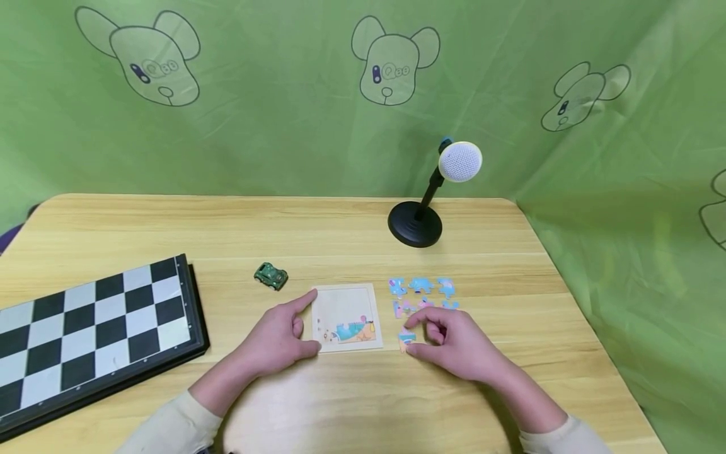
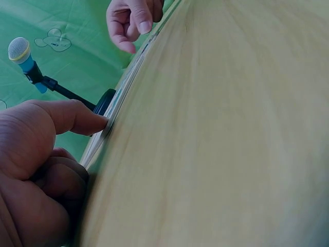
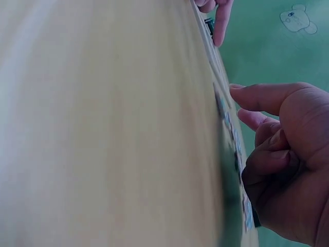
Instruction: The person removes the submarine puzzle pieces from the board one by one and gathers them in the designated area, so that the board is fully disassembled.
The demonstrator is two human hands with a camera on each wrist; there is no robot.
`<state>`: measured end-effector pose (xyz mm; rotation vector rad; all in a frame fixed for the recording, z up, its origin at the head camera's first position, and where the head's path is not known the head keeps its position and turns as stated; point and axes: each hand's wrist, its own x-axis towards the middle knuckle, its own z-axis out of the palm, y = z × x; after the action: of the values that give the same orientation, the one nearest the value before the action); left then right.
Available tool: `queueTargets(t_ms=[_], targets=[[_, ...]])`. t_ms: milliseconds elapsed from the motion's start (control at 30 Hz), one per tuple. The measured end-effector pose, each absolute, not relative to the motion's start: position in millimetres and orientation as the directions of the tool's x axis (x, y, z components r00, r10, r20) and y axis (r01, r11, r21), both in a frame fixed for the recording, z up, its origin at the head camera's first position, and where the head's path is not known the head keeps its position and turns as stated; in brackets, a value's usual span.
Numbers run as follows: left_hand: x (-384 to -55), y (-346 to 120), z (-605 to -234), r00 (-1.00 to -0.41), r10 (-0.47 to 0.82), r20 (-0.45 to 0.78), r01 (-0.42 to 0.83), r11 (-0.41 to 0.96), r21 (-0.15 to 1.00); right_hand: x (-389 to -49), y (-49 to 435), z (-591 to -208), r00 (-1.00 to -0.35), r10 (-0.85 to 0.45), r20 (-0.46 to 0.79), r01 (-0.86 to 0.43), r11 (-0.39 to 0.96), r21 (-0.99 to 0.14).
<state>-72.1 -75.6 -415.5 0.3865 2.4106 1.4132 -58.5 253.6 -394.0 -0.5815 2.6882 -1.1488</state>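
My left hand (image 1: 275, 340) rests at the left side of a square, pale puzzle board (image 1: 343, 306); its index finger touches near the upper corner, its thumb near the lower one. Part of a colourful picture shows along the board's lower edge. To the right, my right hand (image 1: 462, 343) has thumb and index fingertip spread at opposite ends of a blue and orange puzzle piece (image 1: 406, 338). In the right wrist view those fingertips (image 3: 237, 88) hover close over the pieces, with nothing between them. Several more puzzle pieces (image 1: 421, 285) lie in two rows beyond that hand.
A small green toy car (image 1: 271, 276) stands left of and behind the board. A black-and-white chequered board (image 1: 110, 321) lies at the far left. Toward the back, a microphone (image 1: 460, 162) leans on its black stand (image 1: 415, 225). Green cloth (image 1: 283, 126) hangs behind and at the right.
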Motion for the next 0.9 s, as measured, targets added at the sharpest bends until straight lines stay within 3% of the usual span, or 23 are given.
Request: queueTargets(t_ms=[600, 900], targets=[[-71.6, -75.2, -414.5, -0.915, 0.378, -0.142, 0.057, 0.468, 0.882, -78.0, 204.5, -388.4, -0.859, -0.509, -0.058, -0.267, 0.543, -0.796], [-72.1, -75.8, -415.4, -0.913, 0.383, -0.138, 0.058, 0.456, 0.888, -87.4, 184.6, -393.2, -0.817, -0.571, -0.078, -0.309, 0.548, -0.777]])
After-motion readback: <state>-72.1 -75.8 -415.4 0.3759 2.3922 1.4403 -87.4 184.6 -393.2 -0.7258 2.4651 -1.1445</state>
